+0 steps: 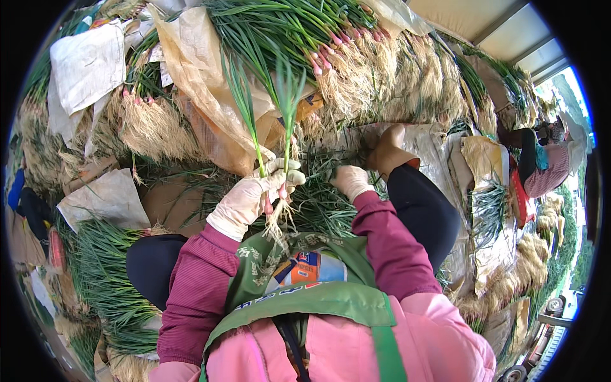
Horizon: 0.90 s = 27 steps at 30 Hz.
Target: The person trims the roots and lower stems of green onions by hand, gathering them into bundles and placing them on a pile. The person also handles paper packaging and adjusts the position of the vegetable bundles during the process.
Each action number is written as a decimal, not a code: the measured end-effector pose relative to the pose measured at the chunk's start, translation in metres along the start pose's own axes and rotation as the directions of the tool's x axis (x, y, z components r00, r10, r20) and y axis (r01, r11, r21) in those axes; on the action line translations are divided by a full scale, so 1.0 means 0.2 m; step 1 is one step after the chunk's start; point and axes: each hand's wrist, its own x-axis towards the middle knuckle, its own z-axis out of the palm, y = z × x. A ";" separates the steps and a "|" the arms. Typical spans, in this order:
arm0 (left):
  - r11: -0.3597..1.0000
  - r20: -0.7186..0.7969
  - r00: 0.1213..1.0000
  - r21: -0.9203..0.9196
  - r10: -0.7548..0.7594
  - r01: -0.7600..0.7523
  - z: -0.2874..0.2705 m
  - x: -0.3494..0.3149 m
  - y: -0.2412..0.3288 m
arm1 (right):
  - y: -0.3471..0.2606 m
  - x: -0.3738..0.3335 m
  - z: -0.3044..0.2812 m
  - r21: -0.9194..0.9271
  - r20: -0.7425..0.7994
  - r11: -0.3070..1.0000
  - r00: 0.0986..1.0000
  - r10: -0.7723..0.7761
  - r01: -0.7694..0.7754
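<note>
My gloved left hand (245, 194) is closed round two young garlic plants (287, 130) in front of my lap. Their green leaves point up and away from me, while the pink bulbs and pale roots (275, 227) hang below the fingers. Lower and to the right, my gloved right hand (352, 182) is curled closed over a heap of loose green leaves (321, 205). Its fingertips are turned down, and what they hold, if anything, is hidden.
Bundled garlic plants (280, 32) lie ahead, roots toward me, with more bundles (111, 274) at left. Tan sheeting (194, 57) and white sacks (89, 63) cover some. A brown boot (389, 149) stands beyond my right hand. Another person (547, 169) works at far right.
</note>
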 end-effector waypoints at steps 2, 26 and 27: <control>0.990 -0.129 0.990 0.134 0.053 -0.035 -0.02 0.05 -0.03 | -0.20 0.00 -0.13 0.335 -0.315 0.929 0.948 -0.050 0.160; 0.902 -0.509 0.856 0.407 0.096 0.141 -0.01 0.08 -0.05 | -0.65 0.00 -0.31 0.945 -0.194 -0.287 0.976 -0.103 0.157; 0.913 -0.453 0.882 0.402 0.130 0.072 -0.04 0.08 -0.05 | -0.64 -0.01 -0.30 0.935 -0.133 -0.340 0.988 -0.081 0.098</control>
